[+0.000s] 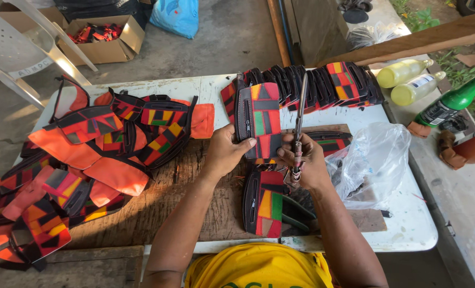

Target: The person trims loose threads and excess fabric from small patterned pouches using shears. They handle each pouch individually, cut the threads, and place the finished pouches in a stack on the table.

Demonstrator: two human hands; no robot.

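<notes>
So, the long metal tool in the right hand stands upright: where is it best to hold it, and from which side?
Best low down, on the handle end. The metal tool stands nearly upright, its slim bare shaft rising over the patchwork pouch in the left hand. The right hand already wraps that lower end from the right, which probably gives most control.

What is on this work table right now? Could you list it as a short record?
Left hand: holds patchwork pouch upright
Right hand: grips long scissors, blades up
Below hands: second pouch flat on wooden board
Left side: heap of orange patchwork pieces
Far edge: row of finished pouches
Right side: clear plastic bag, bottles
</notes>
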